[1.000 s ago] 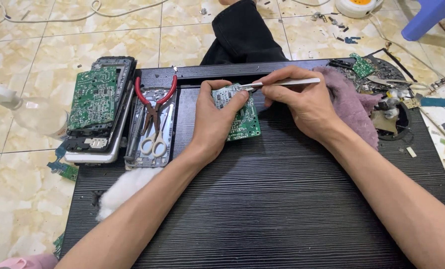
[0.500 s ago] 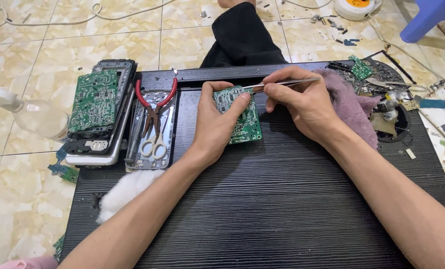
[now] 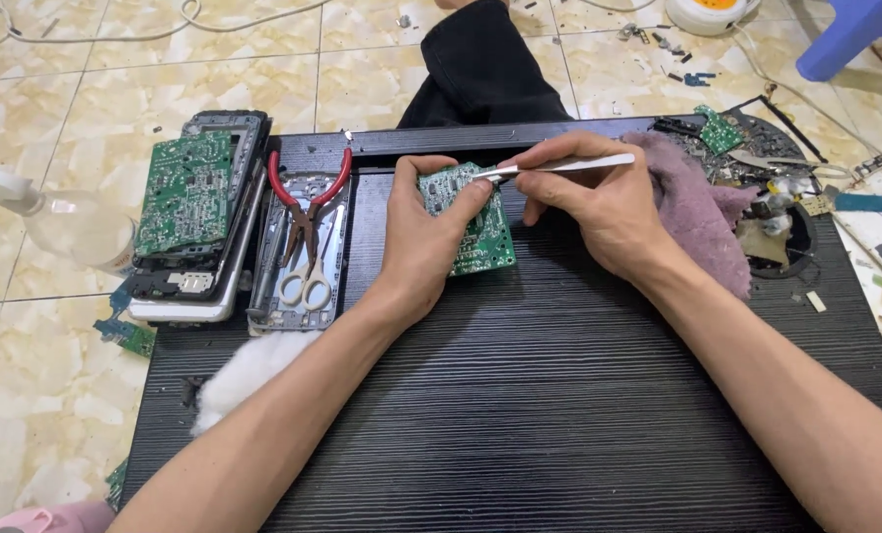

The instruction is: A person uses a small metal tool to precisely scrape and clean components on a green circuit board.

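Note:
A small green circuit board lies on the black ribbed panel. My left hand holds it down by its left side, thumb pressed on the board's top. My right hand grips metal tweezers, and their tip touches the board's upper edge right by my left thumb. Most of the board's left half is hidden under my left hand.
Left of my hands, red-handled pliers and white-handled scissors lie in a metal tray. Further left a larger green board sits on stacked casings. A purple cloth, white cotton, a clear bottle and scattered parts surround the panel.
The view has shifted slightly. The tweezers' tip has stayed at the board's upper edge with only small movements; both hands keep their grip.

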